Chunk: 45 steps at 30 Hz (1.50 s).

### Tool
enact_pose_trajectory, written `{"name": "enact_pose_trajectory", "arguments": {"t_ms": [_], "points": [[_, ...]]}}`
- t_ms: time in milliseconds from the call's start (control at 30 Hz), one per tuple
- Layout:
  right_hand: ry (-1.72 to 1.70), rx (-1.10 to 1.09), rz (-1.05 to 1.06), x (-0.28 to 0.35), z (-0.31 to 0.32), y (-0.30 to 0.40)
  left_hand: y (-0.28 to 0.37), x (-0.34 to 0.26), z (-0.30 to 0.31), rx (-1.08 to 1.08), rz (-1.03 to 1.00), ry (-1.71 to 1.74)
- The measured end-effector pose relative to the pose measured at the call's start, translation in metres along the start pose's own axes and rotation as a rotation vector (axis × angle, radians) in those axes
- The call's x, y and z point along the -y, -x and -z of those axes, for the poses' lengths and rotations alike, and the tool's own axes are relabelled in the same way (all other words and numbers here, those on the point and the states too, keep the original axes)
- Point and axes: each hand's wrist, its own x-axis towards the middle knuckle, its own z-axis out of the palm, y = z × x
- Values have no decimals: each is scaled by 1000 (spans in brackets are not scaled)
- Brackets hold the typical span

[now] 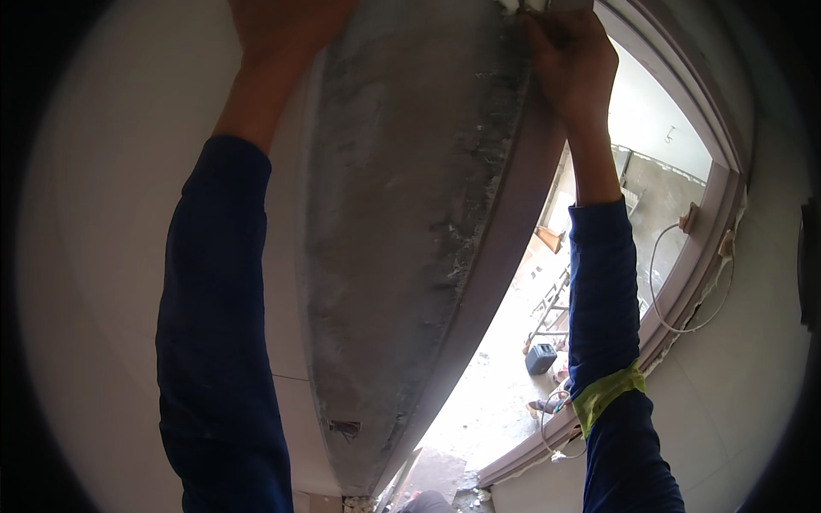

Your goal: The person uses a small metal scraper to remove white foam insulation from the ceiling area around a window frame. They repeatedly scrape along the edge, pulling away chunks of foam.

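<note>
Both my arms, in dark blue sleeves, reach up along a strip of grey cement-plastered wall (391, 211). My left hand (292, 29) is at the top by the strip's left side; its fingers lie beyond the picture's edge. Higher on the right, my right hand (574, 64) has its fingers bent in at the joint between the plaster and a brownish door frame (507, 231). Whitish material (511, 5), perhaps foam, shows at those fingertips. Whether they grip anything is too dark to tell. Yellow-green tape (609, 394) wraps my right sleeve.
An open wall box (344, 428) with wires sits low in the plaster. A cable loop (654, 276) hangs on the frame's far side. Through the doorway are a ladder (550, 311), a dark grey box (541, 359) and a person's shoe (533, 409). Pale wall panels (115, 256) stand left.
</note>
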Motion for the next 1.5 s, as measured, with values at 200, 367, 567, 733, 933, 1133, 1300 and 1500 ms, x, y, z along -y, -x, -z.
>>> {"name": "enact_pose_trajectory", "arguments": {"t_ms": [200,367,567,733,933,1133,1300,1500], "points": [[14,36,160,-20,22,16,1,-6,4,26,17,-17],[-195,-3,-14,-26,34,19,5,-2,1,-7,-22,-13],[89,-152,34,-23,12,-3,3,1,2,0,-48,-21],[209,-129,62,-15,-11,21,4,-4,5,12,-27,3],[-126,-114,36,-22,7,27,3,-6,8,26,-9,-31],[75,-77,85,17,-3,25,6,-10,11,45,-3,-27],[-23,-71,-27,30,18,30,4,-12,13,93,20,-32],[101,-192,106,11,-2,27,3,-14,12,95,22,-21]]}}
